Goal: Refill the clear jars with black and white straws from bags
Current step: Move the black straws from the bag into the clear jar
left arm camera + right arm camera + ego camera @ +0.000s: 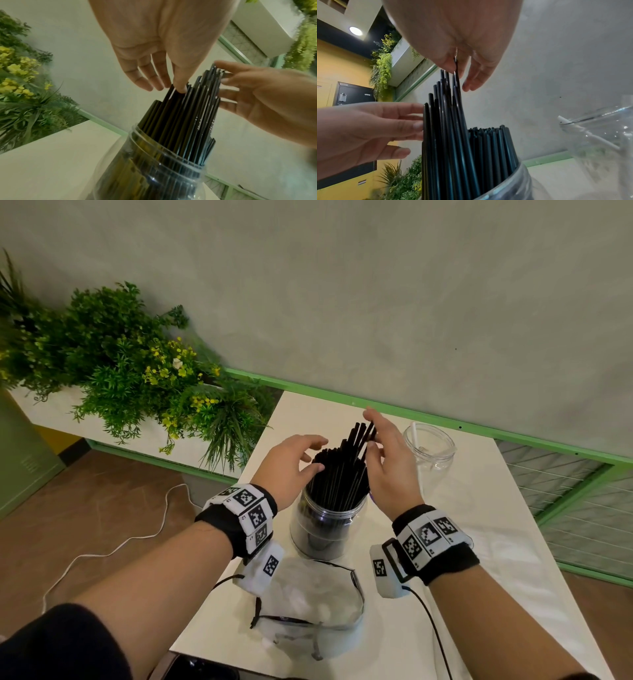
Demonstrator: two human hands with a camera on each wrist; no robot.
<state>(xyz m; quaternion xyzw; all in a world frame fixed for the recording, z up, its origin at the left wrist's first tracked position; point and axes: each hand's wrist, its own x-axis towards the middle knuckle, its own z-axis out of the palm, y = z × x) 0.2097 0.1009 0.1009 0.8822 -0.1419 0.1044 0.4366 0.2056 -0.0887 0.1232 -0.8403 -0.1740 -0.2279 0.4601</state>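
Note:
A clear jar (323,525) packed with black straws (342,474) stands mid-table. Some straws stick up higher than the rest. My left hand (313,455) is against the bundle's left side, fingers straight, its thumb on the straw tops (180,88). My right hand (371,429) is against the right side, fingers spread and straight. The tallest straw tips (456,75) run up between its thumb and fingers, and neither hand grips them. A second clear jar (431,450) at the back right holds one white straw (415,434).
An empty clear plastic bag (308,601) lies on the white table (479,559) in front of the jar. Wrist-camera cables trail over the near table edge. Plants in a planter (120,364) stand on the left, and a green rail (376,402) runs along the wall behind.

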